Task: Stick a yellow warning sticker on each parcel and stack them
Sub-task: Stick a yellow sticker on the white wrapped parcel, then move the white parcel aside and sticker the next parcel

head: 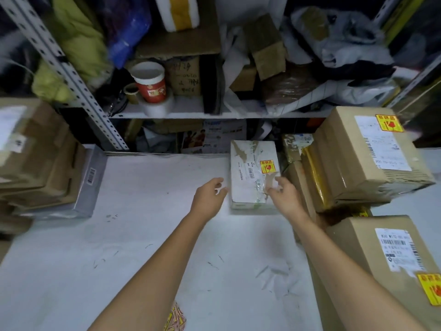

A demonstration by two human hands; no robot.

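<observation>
White parcel [248, 177]: flat on desk [148, 235], far centre; yellow warning sticker [266, 166] on its top face, right side. Left hand [210, 195]: fingers slack, holding nothing, just beside the parcel's left edge. Right hand [284, 195]: fingers loose over near right corner, possibly touching. Stickered brown parcels [372, 163]: stacked at right.

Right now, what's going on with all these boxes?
A person has both hands stretched out to a white parcel on the table. It already carries a yellow warning sticker. The left hand hovers open by its left edge. The right hand is at its near right corner, grip unclear. To the right, brown parcels with stickers sit stacked. More boxes are piled on the left.
</observation>
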